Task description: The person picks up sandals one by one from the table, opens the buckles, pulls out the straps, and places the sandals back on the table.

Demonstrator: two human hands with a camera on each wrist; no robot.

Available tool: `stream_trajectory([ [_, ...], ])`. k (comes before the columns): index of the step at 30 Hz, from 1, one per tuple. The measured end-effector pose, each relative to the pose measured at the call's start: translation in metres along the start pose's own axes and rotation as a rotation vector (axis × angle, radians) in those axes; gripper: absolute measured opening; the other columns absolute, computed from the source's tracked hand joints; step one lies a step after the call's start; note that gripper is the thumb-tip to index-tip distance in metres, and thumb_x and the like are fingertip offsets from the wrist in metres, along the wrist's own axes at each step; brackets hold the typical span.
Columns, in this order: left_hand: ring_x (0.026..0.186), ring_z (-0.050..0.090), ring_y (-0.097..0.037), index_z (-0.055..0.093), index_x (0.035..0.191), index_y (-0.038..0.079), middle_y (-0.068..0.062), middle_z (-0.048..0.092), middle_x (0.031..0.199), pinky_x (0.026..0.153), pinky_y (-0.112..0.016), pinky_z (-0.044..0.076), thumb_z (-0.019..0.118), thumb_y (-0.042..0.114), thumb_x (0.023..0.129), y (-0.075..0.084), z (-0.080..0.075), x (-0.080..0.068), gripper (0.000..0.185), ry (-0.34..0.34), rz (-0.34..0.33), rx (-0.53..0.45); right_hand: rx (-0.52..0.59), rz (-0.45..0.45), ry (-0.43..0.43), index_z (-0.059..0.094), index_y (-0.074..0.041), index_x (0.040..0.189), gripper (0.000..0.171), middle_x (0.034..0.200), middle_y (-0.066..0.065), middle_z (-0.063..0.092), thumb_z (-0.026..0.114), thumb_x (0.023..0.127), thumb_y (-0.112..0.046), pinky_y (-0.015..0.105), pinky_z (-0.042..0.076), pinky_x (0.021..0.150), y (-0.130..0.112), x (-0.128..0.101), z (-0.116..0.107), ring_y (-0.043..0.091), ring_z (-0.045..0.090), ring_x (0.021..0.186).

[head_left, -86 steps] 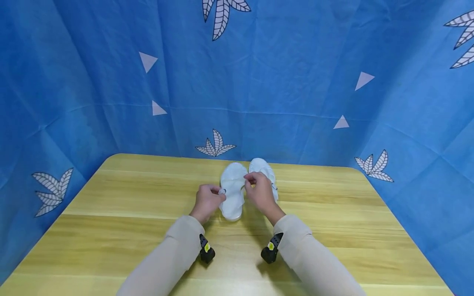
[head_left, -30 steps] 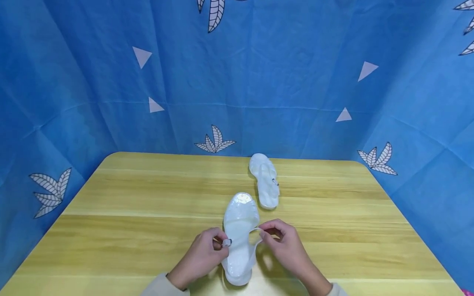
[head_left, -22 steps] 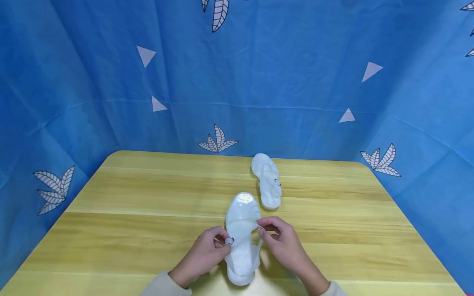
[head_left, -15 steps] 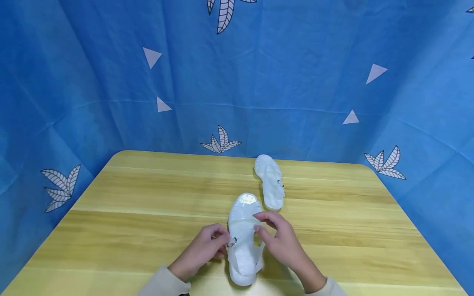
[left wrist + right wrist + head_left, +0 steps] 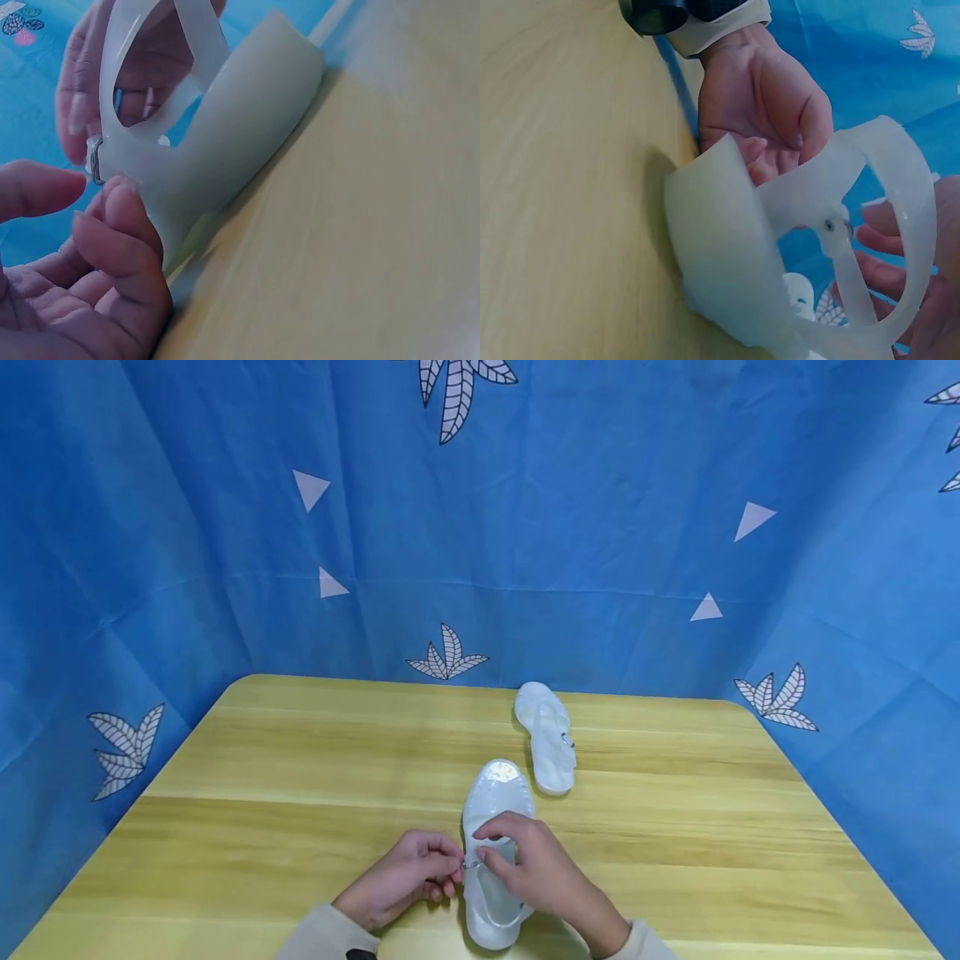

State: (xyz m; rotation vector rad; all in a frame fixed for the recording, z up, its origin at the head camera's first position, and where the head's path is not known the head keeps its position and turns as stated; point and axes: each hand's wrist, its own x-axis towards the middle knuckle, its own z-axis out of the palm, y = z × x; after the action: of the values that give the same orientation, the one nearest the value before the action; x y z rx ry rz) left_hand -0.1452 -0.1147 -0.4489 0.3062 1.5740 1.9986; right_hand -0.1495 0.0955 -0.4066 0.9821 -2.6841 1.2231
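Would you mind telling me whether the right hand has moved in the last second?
Yes. The right hand moved left across the near sandal, meeting the left hand.

Head view: taken from above and behind the hands, facing forward and down over the worktop toward the blue backdrop. Left wrist view: very close, low beside the left hand, looking along the near sandal. Right wrist view: equally close, tilted, facing the left hand across the sandal's heel. All three views share the near sandal and both hands.
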Motion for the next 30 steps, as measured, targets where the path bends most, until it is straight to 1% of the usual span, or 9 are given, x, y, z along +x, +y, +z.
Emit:
stream_trajectory([
  [3,0.064,0.055,-0.007,0.057,0.094,0.004,0.0,0.06,0.078,0.055,-0.016,0.044,0.058,0.008,0.09,-0.0041,-0.0027,-0.0013,0.006,-0.02,0.003,-0.032,-0.001,0.026,-0.059,0.069,-0.009,0.096,0.012,0.096,-0.002,0.068,0.064,0.089,-0.017,0.032,0.052,0.08,0.0013,-0.0013,0.0015,0.012,0.062,0.09],
  [5,0.064,0.055,-0.007,0.057,0.095,0.004,0.0,0.061,0.079,0.055,-0.016,0.045,0.059,0.007,0.089,-0.0047,-0.0037,-0.0019,0.007,-0.022,-0.006,-0.03,-0.001,0.032,-0.083,0.07,-0.009,0.097,0.013,0.096,-0.002,0.068,0.064,0.089,-0.017,0.031,0.052,0.079,0.0028,-0.0021,0.0018,0.01,0.062,0.088],
  [8,0.062,0.056,-0.008,0.058,0.094,0.001,-0.002,0.062,0.079,0.053,-0.017,0.046,0.06,0.007,0.088,-0.0035,-0.0041,-0.0032,0.008,-0.005,-0.03,0.004,0.003,0.039,-0.112,0.069,-0.009,0.099,0.015,0.097,-0.002,0.068,0.063,0.09,-0.019,0.029,0.052,0.079,0.0049,-0.0028,0.0019,0.007,0.062,0.087],
  [13,0.06,0.058,-0.009,0.059,0.096,-0.006,-0.006,0.064,0.08,0.051,-0.019,0.046,0.059,0.008,0.089,0.0003,-0.0019,-0.0052,0.016,0.013,-0.062,0.076,0.014,0.052,-0.153,0.069,-0.012,0.1,0.016,0.098,-0.003,0.068,0.061,0.091,-0.021,0.028,0.051,0.081,0.0066,-0.0028,0.0016,0.004,0.061,0.088],
  [18,0.058,0.056,-0.008,0.059,0.096,-0.006,-0.005,0.064,0.078,0.048,-0.017,0.043,0.061,0.009,0.088,0.0014,-0.0013,-0.0049,0.017,0.002,-0.048,0.102,0.013,0.044,-0.163,0.069,-0.013,0.1,0.015,0.096,-0.004,0.068,0.061,0.091,-0.021,0.028,0.051,0.08,0.0075,-0.002,0.0018,0.004,0.061,0.087],
  [21,0.057,0.055,-0.007,0.06,0.093,-0.005,-0.004,0.064,0.077,0.048,-0.016,0.043,0.062,0.008,0.087,0.0,-0.0031,-0.0044,0.014,-0.018,-0.028,0.082,0.014,0.047,-0.169,0.069,-0.013,0.099,0.015,0.096,-0.004,0.068,0.06,0.092,-0.023,0.028,0.051,0.079,0.0075,-0.0018,0.0017,0.004,0.06,0.087],
  [24,0.058,0.055,-0.005,0.06,0.091,-0.002,-0.002,0.064,0.076,0.051,-0.016,0.045,0.063,0.006,0.086,-0.0021,-0.0045,-0.0043,0.01,-0.036,-0.01,0.032,0.016,0.057,-0.177,0.069,-0.014,0.099,0.016,0.096,-0.004,0.068,0.06,0.092,-0.025,0.028,0.051,0.079,0.0071,-0.0021,0.0017,0.004,0.06,0.087],
  [30,0.061,0.055,-0.003,0.06,0.091,-0.004,0.0,0.066,0.076,0.055,-0.015,0.047,0.064,0.004,0.086,-0.0054,-0.0059,-0.0044,0.009,-0.044,0.01,-0.059,0.025,0.062,-0.183,0.069,-0.013,0.1,0.017,0.095,-0.004,0.068,0.06,0.092,-0.025,0.027,0.051,0.078,0.0069,-0.0025,0.0018,0.004,0.061,0.086],
])
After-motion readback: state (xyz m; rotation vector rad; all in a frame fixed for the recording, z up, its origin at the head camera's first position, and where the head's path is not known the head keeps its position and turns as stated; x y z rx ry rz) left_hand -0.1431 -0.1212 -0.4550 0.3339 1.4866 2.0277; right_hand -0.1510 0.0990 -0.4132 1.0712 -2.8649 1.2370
